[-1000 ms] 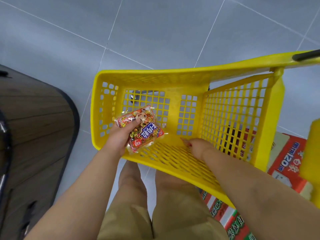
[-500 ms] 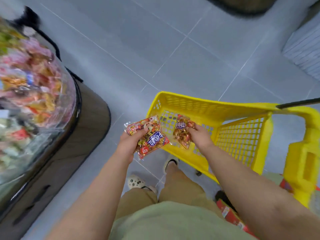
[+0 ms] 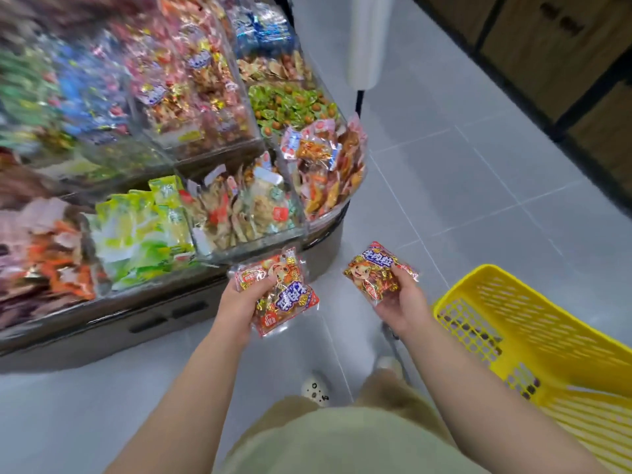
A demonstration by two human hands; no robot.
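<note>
We see two snack packets of the same kind, one in each hand, both held up over the grey tiled floor. The left hand grips the left packet with its thumb laid across the upper part and its fingers curled behind. The packet is clear, crinkly plastic with a red edge, stuffed with small pieces wrapped in gold and red. A cartoon figure sits near the top, and a blue-purple label with white characters runs slantwise across the middle, above a red patch at the lower end.

The right hand holds the right packet from below and from the side, its fingers curled round the packet's lower right edge. Here the cartoon face shows on the left side, with the blue band of characters along the top (the print is too small for us to read).

The two packets are apart from each other. The left one hangs just in front of the dark base of the display stand, whose clear bins are piled with bagged snacks, among them green packs. The right one is between the stand and the yellow basket, touching neither. The basket stands lower right, beside the right forearm. A pale shoe shows on the floor between the forearms.
</note>
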